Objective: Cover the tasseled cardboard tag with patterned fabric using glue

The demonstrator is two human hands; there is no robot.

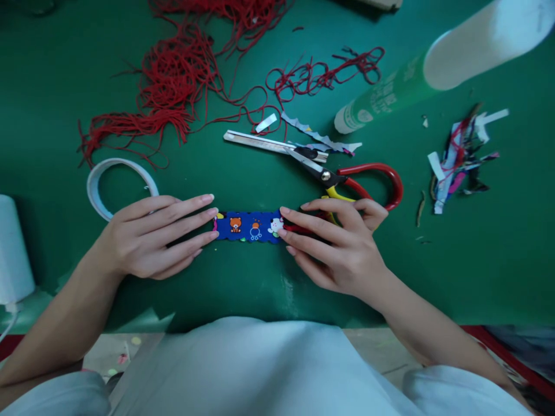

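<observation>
A short blue printed fabric strip (249, 226) with bears and other cartoon figures lies level in front of me, its lower edge scalloped. The fingertips of my left hand (156, 234) hold its left end, the fingers nearly straight. At the right end, my right hand (338, 242) grips it with bent fingertips. Just beyond my right hand lie open scissors (325, 175) with red and yellow handles, partly covered by that hand. A white tape roll (97, 182) lies against the back of my left hand, which hides part of it.
Tangled red cord (177, 75) spreads over the green table (243, 277) at the back left, with a smaller bundle (325, 75) further right. A green and white bottle (390, 95) stands at the back right, near scraps (459, 156). A white device (13, 248) sits far left.
</observation>
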